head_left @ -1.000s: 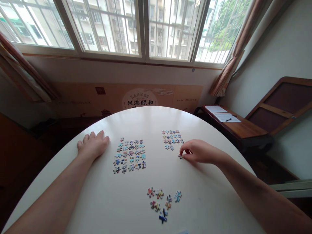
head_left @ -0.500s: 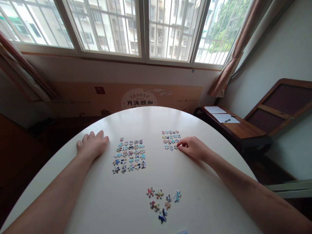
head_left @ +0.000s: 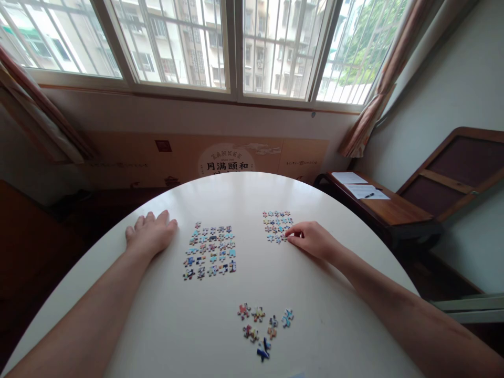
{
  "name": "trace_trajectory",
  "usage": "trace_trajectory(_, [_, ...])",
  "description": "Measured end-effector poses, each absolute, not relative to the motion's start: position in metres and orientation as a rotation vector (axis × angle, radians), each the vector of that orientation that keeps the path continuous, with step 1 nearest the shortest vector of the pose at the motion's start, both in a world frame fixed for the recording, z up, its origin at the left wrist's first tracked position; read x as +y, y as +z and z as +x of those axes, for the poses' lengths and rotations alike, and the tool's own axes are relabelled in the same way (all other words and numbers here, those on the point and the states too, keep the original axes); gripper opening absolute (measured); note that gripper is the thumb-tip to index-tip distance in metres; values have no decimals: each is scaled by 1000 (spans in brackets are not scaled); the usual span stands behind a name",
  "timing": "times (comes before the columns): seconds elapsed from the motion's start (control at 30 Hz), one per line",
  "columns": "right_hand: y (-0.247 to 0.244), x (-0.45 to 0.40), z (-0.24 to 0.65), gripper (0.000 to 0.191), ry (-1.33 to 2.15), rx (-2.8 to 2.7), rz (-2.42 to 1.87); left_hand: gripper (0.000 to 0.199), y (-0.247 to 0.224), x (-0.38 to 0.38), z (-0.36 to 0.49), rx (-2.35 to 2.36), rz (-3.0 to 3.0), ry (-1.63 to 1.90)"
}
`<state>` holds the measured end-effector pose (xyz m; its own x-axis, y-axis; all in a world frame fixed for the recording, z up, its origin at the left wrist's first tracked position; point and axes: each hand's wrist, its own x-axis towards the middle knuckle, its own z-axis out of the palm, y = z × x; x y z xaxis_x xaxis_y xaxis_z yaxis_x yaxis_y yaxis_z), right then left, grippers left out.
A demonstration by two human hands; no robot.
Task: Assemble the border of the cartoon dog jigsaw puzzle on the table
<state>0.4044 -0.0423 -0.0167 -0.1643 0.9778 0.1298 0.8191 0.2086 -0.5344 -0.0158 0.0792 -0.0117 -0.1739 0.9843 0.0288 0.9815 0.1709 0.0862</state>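
Observation:
My left hand (head_left: 151, 232) lies on the white round table (head_left: 177, 325) with its fingers spread and nothing in it. To its right, a larger group of jigsaw pieces (head_left: 212, 251) is laid out in rows. Farther right is a smaller group of jigsaw pieces (head_left: 276, 221), also in rows. At that group's near right corner, my right hand (head_left: 311, 239) pinches a jigsaw piece (head_left: 284, 237) down at the tabletop, the fingertips partly hiding it. Several loose jigsaw pieces (head_left: 258, 314) are scattered nearer to me.
A pale blue object (head_left: 297, 375) shows at the bottom edge of the view. Right of the table, a wooden bench (head_left: 405, 207) bears papers (head_left: 368, 191) and a pen. Beyond the table's far edge is a printed cardboard panel (head_left: 177, 152) under the barred windows.
The view has shifted very slightly. Both hands and the jigsaw pieces keep their places on the table, with the right fingertips still at the same corner piece.

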Motion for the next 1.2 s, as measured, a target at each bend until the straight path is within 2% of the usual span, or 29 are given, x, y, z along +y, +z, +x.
trace_trajectory(0.37, [-15, -44, 407, 24, 456, -2028, -1713, 63, -17, 82, -18, 2376, 2011, 88])
trace_trajectory(0.47, [-2, -53, 403, 17, 448, -2097, -1648, 62, -18, 82, -17, 2388, 2025, 50])
trace_trajectory(0.6, [20, -79, 386, 7, 782, -2525, -1197, 62, -17, 82, -16, 2393, 2020, 8])
trace_trajectory(0.73, [32, -105, 363, 18, 1005, -2760, -963, 62, -16, 81, -16, 2386, 2040, 27])
trace_trajectory(0.9, [33, -108, 363, 19, 917, -2833, -1037, 63, -17, 81, -16, 2396, 2026, 33])
trace_trajectory(1.1, [27, -77, 409, 30, 723, -2652, -1332, 64, -18, 83, -18, 2390, 2028, 31])
trace_trajectory(1.2, [16, -57, 430, 23, 620, -2505, -1421, 63, -18, 83, -18, 2392, 2043, 48])
